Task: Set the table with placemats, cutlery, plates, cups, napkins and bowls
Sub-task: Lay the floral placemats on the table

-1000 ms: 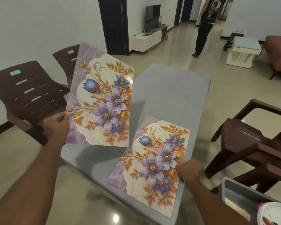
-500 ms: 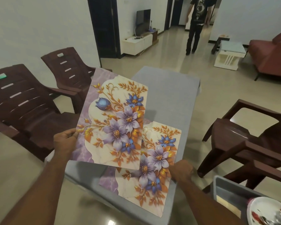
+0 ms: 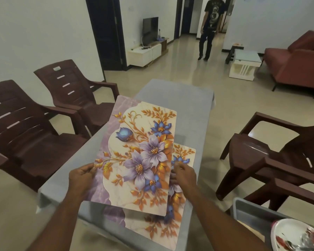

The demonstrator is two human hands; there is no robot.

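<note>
head view, nearest first: at 5 o'clock a white plate with red markings sits in a grey tub at the frame's corner. at 6 o'clock a flowered placemat lies flat on the grey table, mostly covered by a second placemat held above it. the left hand has its grip closed on the raised placemat's left edge at 8 o'clock, thumb on top, fingers curled beneath. the right hand is at that mat's right edge at 4 o'clock, fingers loosely bent and reaching to the edge; whether they pinch it or only touch it i cannot tell. two brown plastic chairs stand at 9 to 10 o'clock beside the table, another brown chair at 3 o'clock. farther off, at 11 o'clock, a tv on a white cabinet; at 1 o'clock a person in dark clothes stands on the tiled floor; at 2 o'clock a white side table and a red sofa.
</note>
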